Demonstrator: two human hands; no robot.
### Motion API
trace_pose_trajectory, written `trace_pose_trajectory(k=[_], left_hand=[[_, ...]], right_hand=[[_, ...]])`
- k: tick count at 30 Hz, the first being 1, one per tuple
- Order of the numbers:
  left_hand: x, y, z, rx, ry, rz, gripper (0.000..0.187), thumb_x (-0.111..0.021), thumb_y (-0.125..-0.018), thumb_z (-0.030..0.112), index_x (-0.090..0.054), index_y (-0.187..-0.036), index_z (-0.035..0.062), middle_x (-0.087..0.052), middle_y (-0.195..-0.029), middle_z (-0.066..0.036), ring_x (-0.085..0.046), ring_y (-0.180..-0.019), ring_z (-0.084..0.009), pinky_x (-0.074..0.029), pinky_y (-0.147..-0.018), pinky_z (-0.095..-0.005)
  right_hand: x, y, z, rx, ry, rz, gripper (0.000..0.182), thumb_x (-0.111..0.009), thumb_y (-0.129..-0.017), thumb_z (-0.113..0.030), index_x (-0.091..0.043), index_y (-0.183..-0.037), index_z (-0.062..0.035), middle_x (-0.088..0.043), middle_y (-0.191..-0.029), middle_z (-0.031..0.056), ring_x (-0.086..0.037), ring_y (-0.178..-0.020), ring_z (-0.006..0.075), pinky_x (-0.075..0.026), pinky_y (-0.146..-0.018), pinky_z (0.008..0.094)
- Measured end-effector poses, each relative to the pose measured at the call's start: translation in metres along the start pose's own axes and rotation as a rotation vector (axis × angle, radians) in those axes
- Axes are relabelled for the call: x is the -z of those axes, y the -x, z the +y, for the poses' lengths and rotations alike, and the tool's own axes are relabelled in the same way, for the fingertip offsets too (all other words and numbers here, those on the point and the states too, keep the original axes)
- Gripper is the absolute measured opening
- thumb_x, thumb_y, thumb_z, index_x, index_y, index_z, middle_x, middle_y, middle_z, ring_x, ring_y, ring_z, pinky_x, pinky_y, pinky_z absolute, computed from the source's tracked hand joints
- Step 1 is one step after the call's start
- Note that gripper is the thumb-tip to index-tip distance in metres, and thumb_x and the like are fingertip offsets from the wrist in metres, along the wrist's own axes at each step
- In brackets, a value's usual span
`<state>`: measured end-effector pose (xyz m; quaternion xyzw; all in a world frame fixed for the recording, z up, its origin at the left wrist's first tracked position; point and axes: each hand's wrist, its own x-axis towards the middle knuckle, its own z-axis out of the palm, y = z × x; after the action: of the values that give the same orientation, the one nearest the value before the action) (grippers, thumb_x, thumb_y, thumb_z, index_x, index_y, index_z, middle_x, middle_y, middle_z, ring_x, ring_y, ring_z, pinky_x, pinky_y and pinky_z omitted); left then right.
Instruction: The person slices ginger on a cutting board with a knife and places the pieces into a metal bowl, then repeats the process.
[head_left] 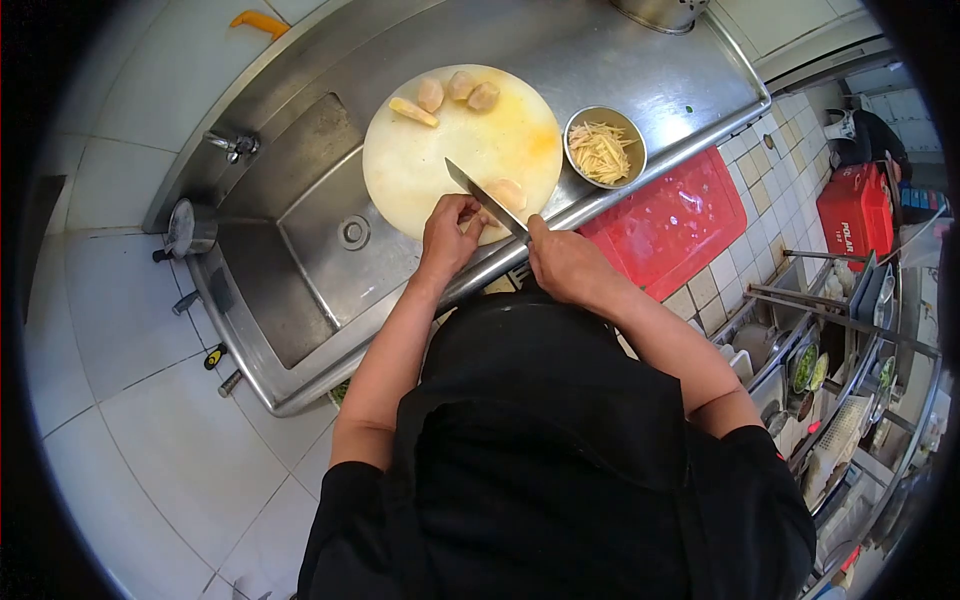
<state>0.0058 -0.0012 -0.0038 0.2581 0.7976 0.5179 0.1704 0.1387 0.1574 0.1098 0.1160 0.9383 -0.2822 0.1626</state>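
My right hand [568, 262] is wrapped round the handle of a kitchen knife [480, 193]. Its blade points up and left across a round white cutting board [400, 170]. My left hand [450, 238] is at the board's near edge with its fingers curled together beside the blade; what they pinch is mostly hidden. Just past the blade lies a pale peeled piece [508, 192] that looks like ginger. Several similar peeled chunks [430, 94] sit at the board's far side. Right of the board, a round metal bowl [640, 160] holds thin pale-yellow strips [600, 150].
The board bridges a steel counter and sink [270, 290]. A tap [232, 147] stands at the back left, and an orange-handled item [260, 22] lies behind. A red lid-like panel [670, 225] is below the counter edge. Racks with food containers [805, 365] stand at right.
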Motion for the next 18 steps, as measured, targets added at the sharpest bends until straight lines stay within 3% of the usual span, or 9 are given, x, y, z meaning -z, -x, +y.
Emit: trace_pose_trajectory(k=[9,18], left_hand=[[0.003,0.005,0.002,-0.033,-0.037,0.005,0.021,-0.074,-0.087,0.005,-0.065,-0.105,-0.0005,-0.065,-0.103,-0.015,-0.071,-0.095,-0.0278,-0.058,-0.085,-0.0349],[-0.012,0.023,-0.006,-0.285,-0.265,0.197,0.008,-0.070,-0.091,0.012,-0.071,-0.096,0.0068,-0.071,-0.100,-0.007,-0.070,-0.087,-0.0279,-0.057,-0.077,-0.0346]], right_hand=[[-0.031,-0.034,0.002,-0.052,0.011,-0.021,0.019,-0.045,-0.096,-0.009,-0.046,-0.109,0.0043,-0.068,-0.082,0.0301,-0.069,-0.083,0.0467,-0.054,-0.075,0.0559],[-0.024,-0.031,-0.002,-0.055,0.010,-0.048,0.021,-0.045,-0.094,-0.007,-0.046,-0.111,0.0054,-0.069,-0.087,0.0307,-0.069,-0.087,0.0465,-0.054,-0.077,0.0552]])
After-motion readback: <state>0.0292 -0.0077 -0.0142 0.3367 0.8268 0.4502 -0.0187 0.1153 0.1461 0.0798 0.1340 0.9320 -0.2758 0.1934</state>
